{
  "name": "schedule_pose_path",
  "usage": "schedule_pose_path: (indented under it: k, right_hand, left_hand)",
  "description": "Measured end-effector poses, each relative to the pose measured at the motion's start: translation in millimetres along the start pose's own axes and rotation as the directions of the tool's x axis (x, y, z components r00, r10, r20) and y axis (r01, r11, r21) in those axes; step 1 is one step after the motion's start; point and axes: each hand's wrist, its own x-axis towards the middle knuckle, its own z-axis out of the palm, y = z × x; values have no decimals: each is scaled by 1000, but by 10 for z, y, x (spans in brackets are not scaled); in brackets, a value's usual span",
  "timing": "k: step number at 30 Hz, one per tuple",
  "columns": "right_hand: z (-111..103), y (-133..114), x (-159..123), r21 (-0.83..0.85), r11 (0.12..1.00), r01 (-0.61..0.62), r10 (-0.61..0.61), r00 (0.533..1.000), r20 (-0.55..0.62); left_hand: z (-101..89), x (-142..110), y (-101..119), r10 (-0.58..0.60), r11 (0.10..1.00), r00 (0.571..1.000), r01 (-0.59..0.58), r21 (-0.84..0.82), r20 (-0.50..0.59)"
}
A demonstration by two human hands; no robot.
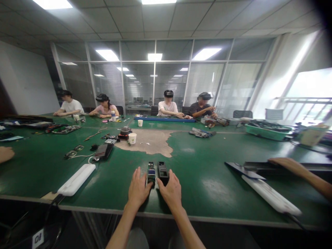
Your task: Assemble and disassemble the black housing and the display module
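Left hand (137, 188) flanks slim green circuit board (151, 171), right hand (172, 190) flanks black rectangular housing (163, 171), can't tell if either grips; light edge-only contact suits the board.

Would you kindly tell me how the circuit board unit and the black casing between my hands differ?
The circuit board unit shows green edges and a blue rectangle, while the black casing looks dark all over. The unit looks narrower; the casing is wider. The unit is nearest the left hand, the casing nearest the right hand. Both are elongated and lie side by side on the green table.
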Motion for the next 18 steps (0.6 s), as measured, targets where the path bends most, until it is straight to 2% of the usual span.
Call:
schedule_pose_path:
  k: [12, 18]
  right_hand:
    - [9, 32, 20, 46, 998, 49, -48, 999, -20]
    - [-101, -55, 66, 185, 981, 63, -55, 997, -46]
  left_hand:
    - [32, 2, -22, 2, 1000, 1000, -2, -5, -11]
    - [40, -7, -19, -3, 1000, 1000, 3, -10, -23]
